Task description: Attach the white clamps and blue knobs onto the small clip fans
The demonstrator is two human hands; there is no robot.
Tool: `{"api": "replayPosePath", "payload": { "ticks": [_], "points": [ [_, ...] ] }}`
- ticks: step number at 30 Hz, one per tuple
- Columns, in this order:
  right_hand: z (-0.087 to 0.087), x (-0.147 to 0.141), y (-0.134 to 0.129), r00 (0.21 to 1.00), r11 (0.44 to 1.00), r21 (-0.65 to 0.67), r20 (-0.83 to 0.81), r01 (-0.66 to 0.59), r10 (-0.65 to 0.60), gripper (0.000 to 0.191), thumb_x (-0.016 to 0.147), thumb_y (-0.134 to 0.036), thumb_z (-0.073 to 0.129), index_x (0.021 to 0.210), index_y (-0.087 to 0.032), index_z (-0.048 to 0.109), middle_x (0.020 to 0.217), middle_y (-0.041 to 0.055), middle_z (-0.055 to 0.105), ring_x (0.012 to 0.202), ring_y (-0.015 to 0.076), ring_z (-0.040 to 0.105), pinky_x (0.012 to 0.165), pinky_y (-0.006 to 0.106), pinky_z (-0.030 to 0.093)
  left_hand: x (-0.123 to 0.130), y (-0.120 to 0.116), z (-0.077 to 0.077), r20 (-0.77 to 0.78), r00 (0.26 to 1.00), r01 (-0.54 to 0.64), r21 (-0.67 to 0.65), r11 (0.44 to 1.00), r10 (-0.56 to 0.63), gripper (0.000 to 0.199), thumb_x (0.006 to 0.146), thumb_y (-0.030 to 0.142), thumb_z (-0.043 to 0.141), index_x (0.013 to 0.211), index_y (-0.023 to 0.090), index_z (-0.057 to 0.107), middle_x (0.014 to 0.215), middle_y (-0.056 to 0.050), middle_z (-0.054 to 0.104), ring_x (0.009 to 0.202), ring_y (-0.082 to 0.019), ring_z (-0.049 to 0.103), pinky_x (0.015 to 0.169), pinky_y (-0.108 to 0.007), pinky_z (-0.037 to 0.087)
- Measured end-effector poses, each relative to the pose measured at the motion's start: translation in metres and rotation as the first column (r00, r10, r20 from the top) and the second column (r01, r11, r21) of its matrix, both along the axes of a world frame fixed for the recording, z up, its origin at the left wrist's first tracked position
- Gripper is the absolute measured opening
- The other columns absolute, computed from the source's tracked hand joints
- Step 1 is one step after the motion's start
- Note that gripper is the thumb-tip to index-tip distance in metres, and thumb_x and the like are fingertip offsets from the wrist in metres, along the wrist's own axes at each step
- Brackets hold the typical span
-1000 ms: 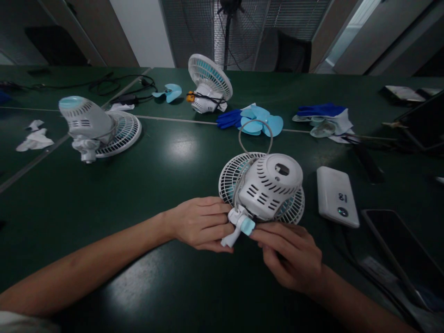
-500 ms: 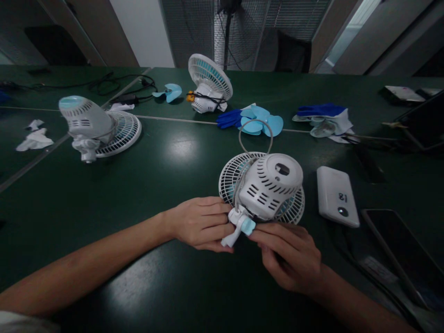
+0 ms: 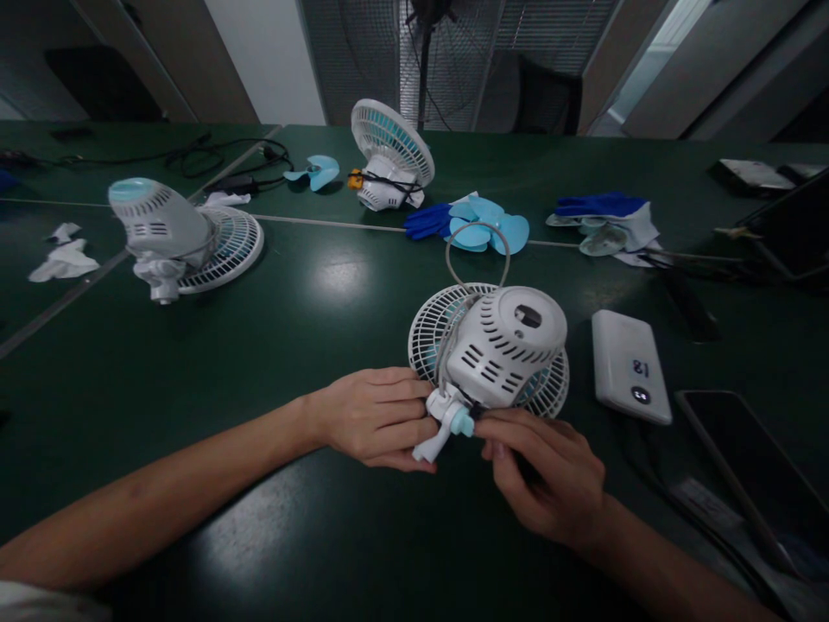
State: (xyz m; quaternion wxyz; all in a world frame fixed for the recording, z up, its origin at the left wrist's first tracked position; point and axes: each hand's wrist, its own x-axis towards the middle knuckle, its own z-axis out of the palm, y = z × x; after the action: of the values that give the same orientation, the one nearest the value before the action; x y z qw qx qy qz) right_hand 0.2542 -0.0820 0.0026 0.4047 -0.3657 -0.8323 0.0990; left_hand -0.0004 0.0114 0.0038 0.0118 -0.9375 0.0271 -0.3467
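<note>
A small white fan lies face down on its round grille, motor housing up, its grey cord looped behind it. At its near end is a white clip bracket with a light-blue knob. My left hand is closed around the bracket from the left, its fingertips partly hidden behind it. On the right, my right hand has its fingers bent together, with the fingertips at the knob's right side. The thumb is tucked below the fingers.
Other white fans stand to the left and at the back. Behind are light-blue fan blades and blue-white gloves. At right lie a white power bank, a phone and cables.
The light-blue knob has turned to a different angle. My right hand has shifted slightly to the right, fingers still at the knob. My left hand stays in place.
</note>
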Motion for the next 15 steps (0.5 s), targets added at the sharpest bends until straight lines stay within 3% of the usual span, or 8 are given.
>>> {"api": "replayPosePath", "payload": {
  "ticks": [5,12,15],
  "points": [
    [0.0054,0.0000,0.0017,0.992,0.990,0.079,0.061,-0.115,0.111,0.038,0.088,-0.003,0.052,0.123,-0.013,0.064,0.108,0.0078,0.075,0.091,0.0145,0.073,0.079,0.028,0.061,0.0008,-0.0001,0.0015,-0.008,1.000,-0.020,0.007,1.000,0.020,0.033,0.091,0.045,0.071,0.096,0.012,0.070,0.084,-0.007,0.074,0.095,-0.021,0.071,0.087,-0.032,0.059],
    [0.0001,-0.0009,-0.0015,0.998,0.998,0.013,-0.010,0.057,-0.056,0.031,0.090,-0.003,0.051,0.115,-0.015,0.066,0.095,0.0040,0.076,0.083,0.0120,0.073,0.076,0.025,0.060,0.0002,-0.0009,0.0006,-0.009,1.000,-0.011,-0.009,1.000,0.011,0.034,0.090,0.044,0.073,0.096,0.011,0.070,0.085,-0.008,0.074,0.095,-0.022,0.071,0.086,-0.032,0.059],
    [-0.0001,0.0003,-0.0005,0.999,0.999,0.039,0.029,-0.035,0.034,0.031,0.090,-0.004,0.052,0.114,-0.015,0.067,0.099,0.0049,0.076,0.087,0.0130,0.073,0.079,0.026,0.061,0.0002,-0.0009,-0.0001,-0.005,1.000,-0.021,0.001,1.000,0.021,0.034,0.091,0.045,0.071,0.096,0.012,0.070,0.085,-0.007,0.073,0.095,-0.021,0.071,0.086,-0.032,0.059]
  ]
}}
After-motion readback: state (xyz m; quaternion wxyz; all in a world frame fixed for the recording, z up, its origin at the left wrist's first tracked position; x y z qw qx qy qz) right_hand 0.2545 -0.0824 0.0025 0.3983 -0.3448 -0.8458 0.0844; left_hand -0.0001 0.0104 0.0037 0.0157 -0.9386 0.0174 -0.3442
